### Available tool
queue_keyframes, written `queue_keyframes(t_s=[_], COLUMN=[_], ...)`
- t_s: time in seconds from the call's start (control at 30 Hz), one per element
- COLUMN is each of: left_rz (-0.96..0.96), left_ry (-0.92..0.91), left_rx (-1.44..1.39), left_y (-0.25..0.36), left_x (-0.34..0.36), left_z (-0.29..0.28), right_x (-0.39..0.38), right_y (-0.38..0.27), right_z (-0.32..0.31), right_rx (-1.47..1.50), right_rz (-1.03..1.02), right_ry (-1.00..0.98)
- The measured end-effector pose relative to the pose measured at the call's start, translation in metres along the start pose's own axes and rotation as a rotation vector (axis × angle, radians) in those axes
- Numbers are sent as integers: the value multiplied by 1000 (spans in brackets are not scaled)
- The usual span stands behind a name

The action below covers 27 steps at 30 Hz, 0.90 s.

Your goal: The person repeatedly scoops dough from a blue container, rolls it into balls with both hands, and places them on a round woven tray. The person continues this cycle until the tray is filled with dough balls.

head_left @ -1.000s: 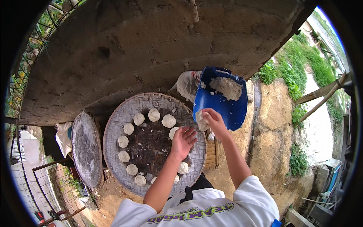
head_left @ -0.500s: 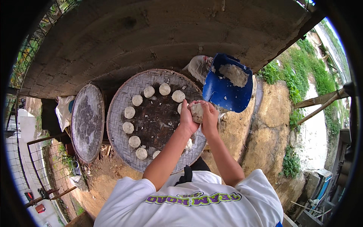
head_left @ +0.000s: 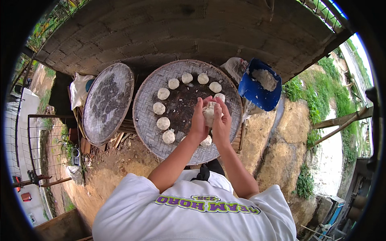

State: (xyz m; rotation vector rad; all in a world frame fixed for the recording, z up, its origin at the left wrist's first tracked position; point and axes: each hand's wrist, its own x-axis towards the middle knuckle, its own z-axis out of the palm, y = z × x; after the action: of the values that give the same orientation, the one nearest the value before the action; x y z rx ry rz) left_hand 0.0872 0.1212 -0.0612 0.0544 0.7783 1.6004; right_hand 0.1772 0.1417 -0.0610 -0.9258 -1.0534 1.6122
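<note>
A lumpy whitish ball of dough-like mash [head_left: 209, 114] is cupped between my left hand [head_left: 198, 122] and my right hand [head_left: 222, 123]. Both palms press round its sides, above the right part of a round woven bamboo tray [head_left: 146, 132]. Similar pale balls, such as this one [head_left: 163, 93], lie spaced in a ring on the tray, round a dark stained middle with crumbs. My forearms and hands cover part of the ring's near right side. Beyond the tray's right edge, a blue plastic container [head_left: 257, 95] holds loose whitish mash [head_left: 265, 80].
A second round woven tray [head_left: 108, 104] leans tilted at the left. Behind stands a grey block wall [head_left: 161, 36]. A clear plastic bag [head_left: 235, 67] sits beside the blue container. Wire fencing [head_left: 52, 148] is at far left, rocky ground [head_left: 281, 148] at right.
My hands and the ball have shifted from beside the blue container to over the tray. The view has turned slightly, so the trays and container appear displaced to the right.
</note>
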Motion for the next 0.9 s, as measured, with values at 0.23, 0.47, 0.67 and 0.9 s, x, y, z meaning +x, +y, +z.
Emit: queue_keyframes(t_s=[0.23,0.47,0.67,0.9], left_rz=[-277,-255,-259,95], left_ry=[-211,-276,-438,12], left_rx=[-76,-237,-84,-22], left_y=[43,53,59,44], left_x=[-55,-90,-106,-110], left_z=[-52,-60,-34,-21], right_x=[-59,-88,-78,-96], right_y=[4,-22,-31,-22], right_z=[30,38,43,53], right_rx=[-529,-793,-439,-22], right_rz=[-513,-917,-771,-45], right_ry=[-186,9,-102,4])
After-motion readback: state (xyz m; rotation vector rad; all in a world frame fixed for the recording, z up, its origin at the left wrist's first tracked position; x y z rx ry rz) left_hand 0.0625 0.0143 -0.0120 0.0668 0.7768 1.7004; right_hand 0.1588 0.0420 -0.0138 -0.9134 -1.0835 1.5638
